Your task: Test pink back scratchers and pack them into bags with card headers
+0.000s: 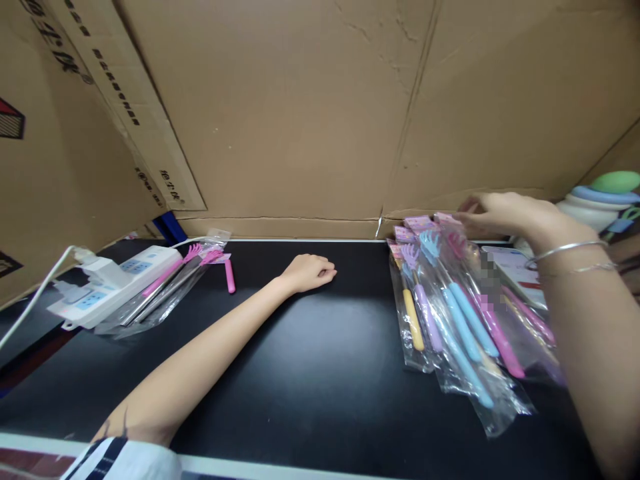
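Left hand [307,272]: centre of frame, resting on the black table [320,373]. Fingers curled inward and pressed together in a loose fist. Striped sleeve [125,460] at lower left.

Right hand [500,212]: upper right of frame, bracelet [570,250] at wrist. Fingers bent, pointing left, at the top end of a pile of bagged back scratchers [463,320]. Cannot tell whether the fingertips pinch a bag or only hover over it.

Pile: right of frame, clear bags overlapping, claw ends toward the top. Handles, left to right: yellow [413,320], purple [429,319], several blue, then pink [503,343]. Card labels [420,225] at the upper ends. Right forearm covers part of the pile's right side.

Left of frame: another bag [165,303] with pink claws, lying against a white power strip [113,293]; short pink handle [230,275] just beside its upper end.

Background: cardboard [300,120] across the top; white jar [593,212] with green top [615,181], far right.
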Tool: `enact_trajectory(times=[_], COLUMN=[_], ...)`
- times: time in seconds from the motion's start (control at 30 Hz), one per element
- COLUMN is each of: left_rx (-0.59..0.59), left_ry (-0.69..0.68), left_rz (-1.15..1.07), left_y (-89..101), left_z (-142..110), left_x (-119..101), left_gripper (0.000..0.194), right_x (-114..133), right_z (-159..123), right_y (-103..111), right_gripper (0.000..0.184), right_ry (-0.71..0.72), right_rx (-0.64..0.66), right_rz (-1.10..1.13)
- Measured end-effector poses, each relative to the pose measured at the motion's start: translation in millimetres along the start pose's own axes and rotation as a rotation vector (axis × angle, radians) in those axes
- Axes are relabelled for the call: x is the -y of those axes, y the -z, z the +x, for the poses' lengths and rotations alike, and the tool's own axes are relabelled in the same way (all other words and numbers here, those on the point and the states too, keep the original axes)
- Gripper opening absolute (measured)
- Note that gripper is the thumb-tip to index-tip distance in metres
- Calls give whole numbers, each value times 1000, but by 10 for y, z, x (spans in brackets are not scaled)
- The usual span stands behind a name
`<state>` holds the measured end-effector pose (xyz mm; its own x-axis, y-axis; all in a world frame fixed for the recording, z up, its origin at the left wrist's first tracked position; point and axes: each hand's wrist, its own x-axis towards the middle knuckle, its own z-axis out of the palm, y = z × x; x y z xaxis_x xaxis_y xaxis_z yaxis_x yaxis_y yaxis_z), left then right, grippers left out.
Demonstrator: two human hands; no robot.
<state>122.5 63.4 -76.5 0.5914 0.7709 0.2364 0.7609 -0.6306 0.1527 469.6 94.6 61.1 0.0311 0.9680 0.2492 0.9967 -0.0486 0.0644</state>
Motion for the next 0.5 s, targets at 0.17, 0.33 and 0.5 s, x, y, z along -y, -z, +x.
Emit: enact_trajectory(times=[0.17, 0.33, 0.5], left_rx=[-10, -9, -19], left_ry=[0, 2, 6], left_rz=[13, 14, 16], left_y=[-13, -21, -10], left_z=[1, 7, 4], left_x=[10, 22, 4], left_gripper=[36, 32, 35], right_x=[809, 1699, 2226], right_z=[-450, -1156, -1964], right_y=[261, -24, -473], right_gripper=[30, 15, 19], right_ry=[265, 765, 1172], right_rx=[102, 25, -28], right_rz=[-12, -8, 87])
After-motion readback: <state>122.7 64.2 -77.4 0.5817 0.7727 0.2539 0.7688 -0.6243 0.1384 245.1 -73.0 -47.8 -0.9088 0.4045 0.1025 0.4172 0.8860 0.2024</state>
